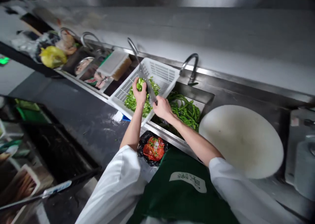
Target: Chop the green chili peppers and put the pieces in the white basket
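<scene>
"Left hand (139, 94)?"

"Mine, one. Fingers curled round a bunch of cut green vegetable (140, 83), held above the basket (169, 73)."

"Right hand (163, 108)?"

"Mine, one. Closed on the handle of a knife (150, 92); blade slanting far and left, just beside the held vegetable. Contact between them: I cannot tell."

"Basket contents?"

"White, slotted, one. Chopped green pieces (131, 102) heaped toward its near part, beneath both my hands."

"Right of it?"

"Sink basin (194, 92), one, with long green peppers (188, 114) inside; curved faucet (194, 65) at its far side. Farther right, round white board (241, 142), one, bare-topped."

"Near side?"

"Black-lined container (142, 151), one, low, just left of my green apron (172, 197); red scraps (150, 150) within, flecked green."

"Far left?"

"Yellow bag (52, 56), one, blurred."
</scene>
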The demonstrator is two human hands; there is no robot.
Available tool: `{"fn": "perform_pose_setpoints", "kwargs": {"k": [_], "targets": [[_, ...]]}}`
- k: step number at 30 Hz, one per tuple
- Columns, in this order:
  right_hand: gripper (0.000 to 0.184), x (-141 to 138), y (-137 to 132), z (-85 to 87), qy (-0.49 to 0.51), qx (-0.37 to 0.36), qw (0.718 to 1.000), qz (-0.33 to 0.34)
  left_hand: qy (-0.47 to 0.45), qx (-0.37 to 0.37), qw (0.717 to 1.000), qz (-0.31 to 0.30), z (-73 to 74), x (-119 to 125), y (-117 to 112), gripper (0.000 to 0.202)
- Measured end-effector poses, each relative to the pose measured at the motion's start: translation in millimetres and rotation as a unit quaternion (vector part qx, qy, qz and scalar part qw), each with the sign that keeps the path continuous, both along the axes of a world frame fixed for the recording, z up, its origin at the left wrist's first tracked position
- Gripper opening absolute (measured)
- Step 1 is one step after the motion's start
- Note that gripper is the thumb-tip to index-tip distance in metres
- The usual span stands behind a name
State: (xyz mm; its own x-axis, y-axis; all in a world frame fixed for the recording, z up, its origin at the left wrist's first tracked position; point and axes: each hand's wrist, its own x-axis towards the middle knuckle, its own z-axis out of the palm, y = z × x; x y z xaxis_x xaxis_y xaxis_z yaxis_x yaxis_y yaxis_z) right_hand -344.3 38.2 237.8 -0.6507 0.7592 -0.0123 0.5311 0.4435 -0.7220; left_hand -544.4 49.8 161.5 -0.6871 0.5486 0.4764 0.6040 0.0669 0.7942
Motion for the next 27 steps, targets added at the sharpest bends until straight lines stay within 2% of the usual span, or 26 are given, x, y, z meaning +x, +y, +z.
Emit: {"fn": "perform_pose_setpoints", "kwargs": {"k": [2,4,6,7,9,12,13,14,15,16,17,18,20,21,22,23,25,27], "targets": [[0.014,-9.0,8.6,6.4,-0.002,0.039,0.999,-0.003,-0.04,-0.043,0.997,0.057,-10.3,-49.4,-0.8,0.055],[0.015,1.0,12.9,7.0,0.001,0.068,0.997,-0.022,-0.073,-0.064,0.989,0.109,-18.8,-86.7,-7.9,0.053],[0.014,28.8,11.8,3.0,0.008,0.092,0.995,-0.041,-0.097,-0.042,0.985,0.139,-23.5,-106.0,-19.8,0.048],[0.015,48.6,9.0,-0.6,0.006,0.096,0.994,-0.047,-0.104,-0.018,0.984,0.143,-24.7,-107.2,-26.4,0.046],[0.02,97.2,-1.2,-10.1,-0.014,0.098,0.992,-0.075,-0.102,0.042,0.985,0.129,-27.8,-90.9,-39.4,0.048],[0.025,184.3,-23.9,-28.0,-0.094,0.1,0.977,-0.165,-0.053,0.118,0.989,0.073,-42.3,-26.7,-55.6,0.045],[0.026,214.7,-31.9,-34.4,-0.129,0.091,0.968,-0.193,-0.028,0.117,0.992,0.039,-51.5,0.5,-58.6,0.04],[0.027,244.8,-39.7,-40.8,-0.169,0.08,0.957,-0.223,-0.001,0.098,0.995,-0.019,-63.1,27.7,-59.4,0.036],[0.028,273.9,-47.1,-47.2,-0.212,0.067,0.942,-0.252,0.028,0.055,0.992,-0.112,-77.0,53.3,-57.4,0.033],[0.029,301.5,-54.1,-53.4,-0.256,0.053,0.925,-0.274,0.056,-0.008,0.976,-0.212,-92.6,76.0,-52.1,0.03],[0.029,327.0,-60.9,-59.3,-0.296,0.041,0.909,-0.292,0.077,-0.1,0.947,-0.294,-109.7,94.9,-43.8,0.028],[0.029,349.9,-67.8,-64.6,-0.334,0.033,0.888,-0.316,0.095,-0.213,0.904,-0.358,-127.6,110.0,-33.2,0.028],[0.03,386.2,-82.4,-72.7,-0.392,0.016,0.853,-0.344,0.118,-0.411,0.797,-0.427,-164.2,130.7,-9.7,0.032],[0.031,399.1,-90.0,-75.3,-0.408,0.007,0.841,-0.355,0.123,-0.477,0.75,-0.442,-182.3,138.5,0.5,0.035],[0.032,408.5,-97.5,-76.9,-0.419,-0.009,0.832,-0.364,0.125,-0.517,0.715,-0.454,-199.9,145.9,8.5,0.038],[0.033,414.8,-104.4,-77.9,-0.424,-0.028,0.823,-0.376,0.124,-0.538,0.691,-0.466,-216.9,153.7,13.7,0.042],[0.035,419.9,-115.1,-79.2,-0.428,-0.078,0.805,-0.403,0.124,-0.556,0.659,-0.492,-248.7,171.0,16.2,0.058],[0.035,419.8,-120.6,-81.6,-0.433,-0.131,0.783,-0.427,0.131,-0.568,0.638,-0.503,-277.3,188.1,12.6,0.086]]}}
